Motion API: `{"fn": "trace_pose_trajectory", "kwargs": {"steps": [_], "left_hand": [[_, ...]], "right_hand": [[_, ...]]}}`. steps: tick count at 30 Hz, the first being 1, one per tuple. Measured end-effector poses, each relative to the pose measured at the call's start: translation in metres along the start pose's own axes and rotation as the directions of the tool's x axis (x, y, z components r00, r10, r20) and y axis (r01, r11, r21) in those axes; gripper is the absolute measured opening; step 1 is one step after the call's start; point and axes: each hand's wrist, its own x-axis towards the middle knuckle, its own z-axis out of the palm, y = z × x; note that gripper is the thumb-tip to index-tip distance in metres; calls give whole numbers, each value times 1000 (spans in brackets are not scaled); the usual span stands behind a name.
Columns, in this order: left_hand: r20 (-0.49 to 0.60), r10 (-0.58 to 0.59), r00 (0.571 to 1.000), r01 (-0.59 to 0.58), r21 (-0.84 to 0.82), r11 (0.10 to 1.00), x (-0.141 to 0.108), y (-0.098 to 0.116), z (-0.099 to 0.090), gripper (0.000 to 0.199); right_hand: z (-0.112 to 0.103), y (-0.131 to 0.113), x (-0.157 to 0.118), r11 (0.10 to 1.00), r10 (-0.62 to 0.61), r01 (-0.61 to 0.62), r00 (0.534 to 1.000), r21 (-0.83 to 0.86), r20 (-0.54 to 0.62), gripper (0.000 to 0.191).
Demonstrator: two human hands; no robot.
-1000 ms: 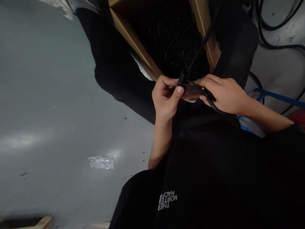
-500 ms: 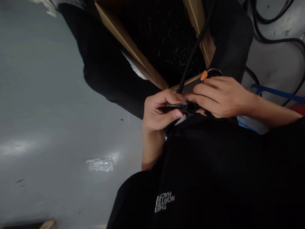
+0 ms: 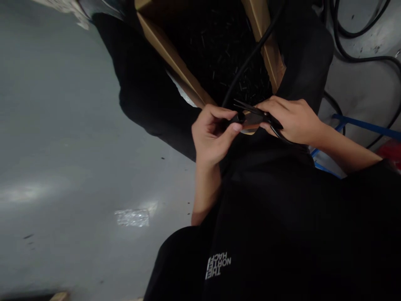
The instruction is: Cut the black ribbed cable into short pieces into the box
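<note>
My left hand [image 3: 213, 131] pinches the end of a thick black cable [image 3: 239, 77] between thumb and fingers. From there the cable runs up over an open cardboard box [image 3: 175, 56], which holds a mass of small dark pieces [image 3: 219, 54]. My right hand [image 3: 291, 119] is closed around dark scissors [image 3: 261, 113], with the blades pointing left just above the cable end. The cable end itself is dark and hard to make out.
Black cable loops [image 3: 360, 58] lie on the floor at the upper right. A blue metal frame [image 3: 366, 125] stands beside my right forearm, near something red [image 3: 391, 152]. A shiny clear plastic piece [image 3: 133, 217] lies on the grey floor at lower left.
The scissors have come away from the left fingertips and show more fully in my right hand. The orange item seen by the right fingers is out of sight. My left hand has risen slightly.
</note>
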Motion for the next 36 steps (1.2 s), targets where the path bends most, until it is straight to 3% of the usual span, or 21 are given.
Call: {"fn": "trace_pose_trajectory", "kwargs": {"steps": [6,12,17,25,31,36], "left_hand": [[103,-45,994,51,-50,997,-1,-2,12,39],[-55,-96,994,82,-213,974,9,-5,6,33],[83,-240,967,254,-312,916,14,-5,0,41],[224,-276,935,340,-341,876,17,-11,1,47],[220,-243,945,302,-293,907,19,-8,1,42],[84,-100,992,115,-201,973,12,-15,1,56]], "right_hand": [[7,7,1,994,37,-36,999,100,-6,40],[1,12,-3,1000,-6,5,999,26,36,41],[-12,-1,-1,981,-90,106,990,-160,104,40],[-17,-13,9,963,-86,115,988,-246,128,38],[-23,-16,9,969,-50,89,985,-231,168,38],[-25,-19,6,974,-15,40,993,-222,115,41]]}}
